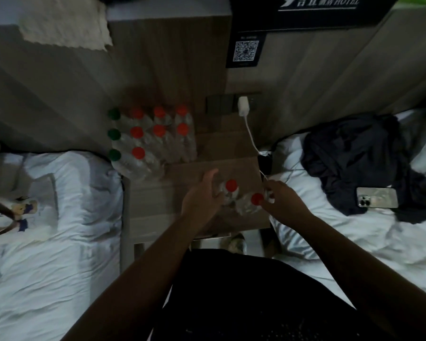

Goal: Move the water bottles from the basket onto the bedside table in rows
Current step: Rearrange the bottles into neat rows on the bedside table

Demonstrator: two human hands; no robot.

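Several clear water bottles (158, 139) stand in rows at the back left of the wooden bedside table (158, 205); one column has green caps (114, 134), the others red caps. Near the table's front right, my left hand (202, 198) is wrapped around a red-capped bottle (231, 187). My right hand (280, 200) grips a second red-capped bottle (252, 201) just right of it. Both bottles are low over the table; whether they touch it I cannot tell. No basket is in view.
A white charger (243, 105) is plugged into the wall, its cable (252, 139) trailing to the table's right edge. White beds flank the table. A phone (376, 197) and dark clothing (354, 153) lie on the right bed, a printed bag (22, 212) on the left.
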